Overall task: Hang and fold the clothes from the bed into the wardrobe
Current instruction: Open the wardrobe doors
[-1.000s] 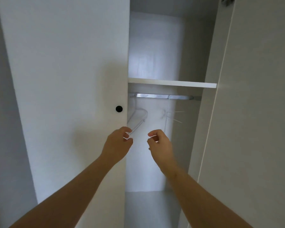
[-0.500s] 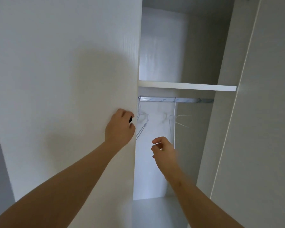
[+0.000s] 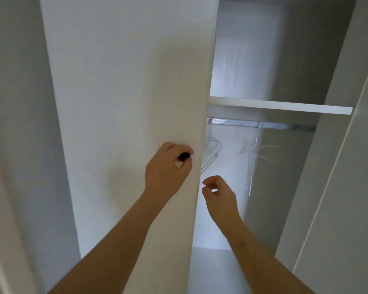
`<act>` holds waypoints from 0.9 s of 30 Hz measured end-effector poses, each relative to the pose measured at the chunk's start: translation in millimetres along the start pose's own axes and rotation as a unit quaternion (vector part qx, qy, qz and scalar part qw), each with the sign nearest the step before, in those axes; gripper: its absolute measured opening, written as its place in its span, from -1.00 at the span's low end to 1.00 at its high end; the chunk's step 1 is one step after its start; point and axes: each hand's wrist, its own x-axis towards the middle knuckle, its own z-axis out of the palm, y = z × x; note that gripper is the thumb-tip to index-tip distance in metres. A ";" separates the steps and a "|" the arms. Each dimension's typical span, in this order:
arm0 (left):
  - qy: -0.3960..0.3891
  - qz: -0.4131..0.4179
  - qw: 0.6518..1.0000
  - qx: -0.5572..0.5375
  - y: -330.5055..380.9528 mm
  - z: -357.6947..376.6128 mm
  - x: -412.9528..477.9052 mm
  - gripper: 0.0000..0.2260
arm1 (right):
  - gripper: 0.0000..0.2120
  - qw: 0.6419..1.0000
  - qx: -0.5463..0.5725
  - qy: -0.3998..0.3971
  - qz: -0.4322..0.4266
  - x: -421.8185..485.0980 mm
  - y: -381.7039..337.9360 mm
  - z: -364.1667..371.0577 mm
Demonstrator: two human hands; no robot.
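A white wardrobe stands in front of me with its left door [image 3: 125, 102] swung partly open. My left hand [image 3: 168, 168] grips the small black knob [image 3: 184, 156] near that door's right edge. My right hand [image 3: 219, 194] hovers in the gap just below and to the right, fingers loosely curled, holding nothing. Inside, a metal rail [image 3: 261, 125] runs under a white shelf [image 3: 280, 106]. Clear hangers [image 3: 212, 153] hang at the rail's left end and thin white ones [image 3: 253, 162] near its middle. No clothes are in view.
The right wardrobe door [image 3: 338, 166] stands open along the right side. The wardrobe floor [image 3: 210, 270] shows below the hanging space. A grey wall [image 3: 15, 124] lies left of the open door.
My left hand rose from the gap to the black knob and closed round it. The left door has swung further open. My right hand stayed low in the opening.
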 end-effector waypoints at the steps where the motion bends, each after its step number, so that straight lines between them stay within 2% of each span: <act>1: 0.006 -0.008 1.000 -0.018 2.6 -8.8 -8.6 -0.89 | -0.78 1.000 0.001 -0.012 -0.005 -6.9 -0.6 1.3; 4: 0.037 -0.014 0.998 -0.055 11.8 -35.7 -32.9 -0.81 | -0.79 0.999 0.021 -0.050 -0.001 -27.2 -1.8 6.8; 8: 0.077 -0.011 0.996 -0.045 20.8 -74.5 -54.4 -0.81 | -0.74 0.995 0.057 -0.083 0.009 -56.2 -8.0 20.6; 13: 0.114 -0.110 0.982 -0.108 17.2 -122.4 -77.8 -0.79 | -0.77 0.987 0.093 -0.129 -0.002 -92.7 -27.8 50.2; 15: 0.126 -0.121 0.979 -0.101 13.8 -145.4 -86.6 -0.80 | -0.78 0.984 0.099 -0.150 -0.012 -106.5 -39.8 64.7; 20: 0.164 -0.144 0.966 -0.135 -3.6 -203.7 -104.6 -0.69 | -0.78 0.975 0.120 -0.186 -0.031 -135.8 -69.2 96.9; 27: 0.180 -0.177 0.947 -0.197 -53.2 -295.4 -105.2 -0.75 | -0.77 0.971 0.131 -0.196 -0.047 -166.8 -113.2 150.5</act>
